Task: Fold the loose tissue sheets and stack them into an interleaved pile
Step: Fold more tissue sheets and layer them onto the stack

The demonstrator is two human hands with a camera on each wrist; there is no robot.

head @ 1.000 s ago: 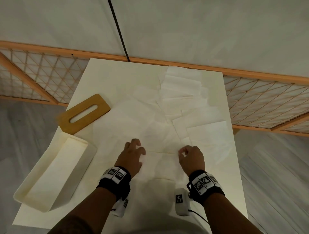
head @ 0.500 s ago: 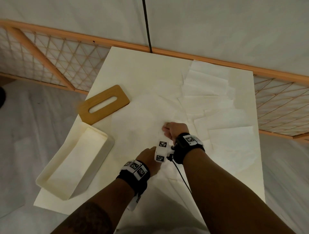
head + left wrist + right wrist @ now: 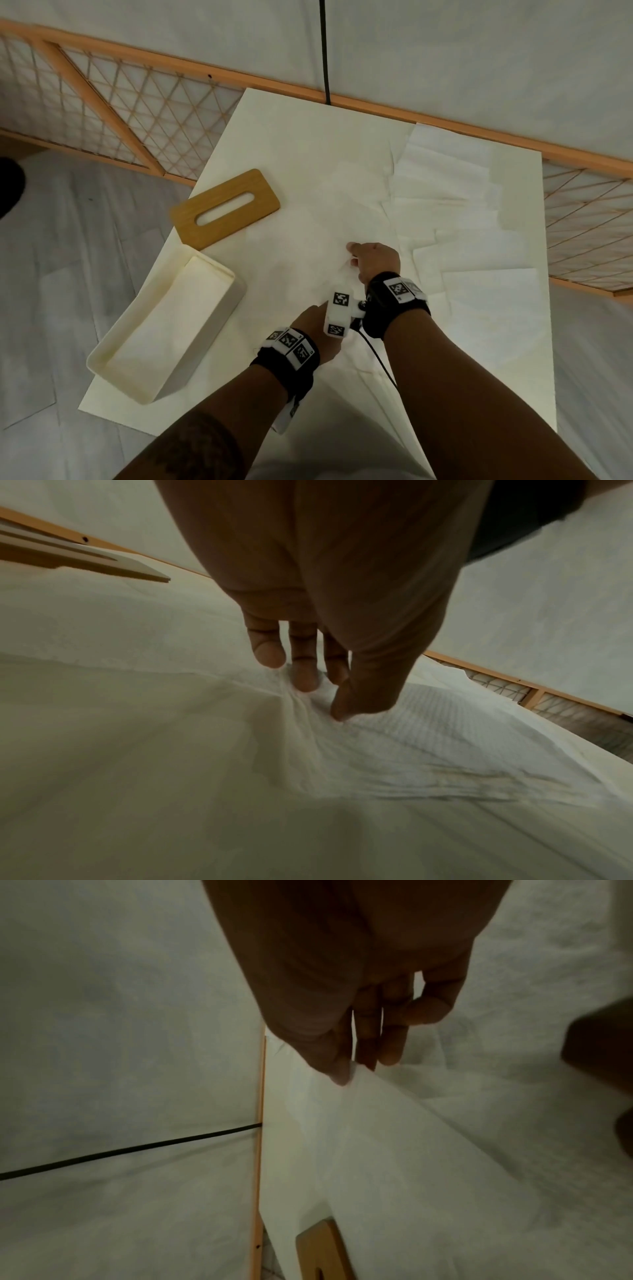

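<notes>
While the right hand [image 3: 376, 260] pinches a raised edge of a tissue sheet [image 3: 308, 274] between thumb and fingertips [image 3: 342, 1074] near the middle of the desk [image 3: 294, 137], the left hand [image 3: 317, 334] sits just behind it toward six o'clock, thumb and fingertips [image 3: 304, 680] gathering the same thin paper into a small pucker. Both hands are thus narrowed onto tissue, neither spread flat. More loose sheets [image 3: 455, 212] lie overlapping toward two o'clock, running from the far edge of the desk down its right side; whether any are already folded cannot be told. An open cream tissue box [image 3: 164, 315] rests at eight o'clock of the hands on the desk's left edge, and its wooden slotted lid [image 3: 224, 207] lies at ten o'clock, apart from the box. The step in hand looks to be a fold, with the right hand carrying the lifted edge over while the left anchors the sheet. To do it well, the left would ease its pinch and press flat, since the creases radiating from its fingertips suggest the paper is being bunched. The carried edge wants a slow, low pass, landing square on the opposite edge before a light smoothing stroke sets the crease; a hard tug could tear so thin a sheet.
</notes>
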